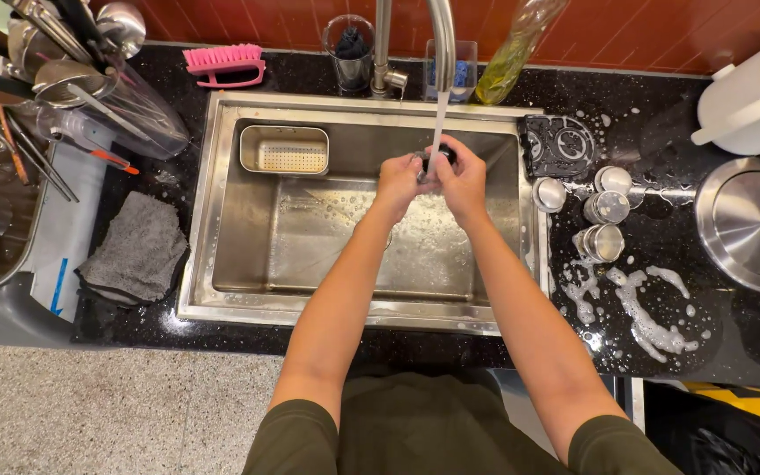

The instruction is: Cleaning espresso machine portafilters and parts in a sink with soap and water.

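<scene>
Across the black speckled stone counter (679, 352), streaked with white foam on its right part, sits a rectangular stainless steel sink (222, 220), its floor wet and soapy. Both arms reach into it from the bottom edge so that the hands meet directly under the thin stream of water from the curved steel tap (440, 35); that placement lets the runoff fall into the basin rather than onto the counter. A wide round steel lid (754, 220) lies flat at the far right, beside a white jug-like container (745, 110) cut off by the frame edge. A grey folded cloth (134, 248) rests left of the sink, near a rack of steel utensils (37, 79) that is only partly in view. A small perforated steel basket (285, 151) hangs at the sink's back-left corner. A pink scrubbing brush (224, 63) lies behind the sink. Several small round steel cups (607, 207) stand together on the wet counter, just right of the sink.

The left hand (398, 183) and right hand (461, 180) are closed together around a small dark round object (442, 156), held in the water stream above the basin. Fingers cover most of it, so its shape and material cannot be made out.
</scene>
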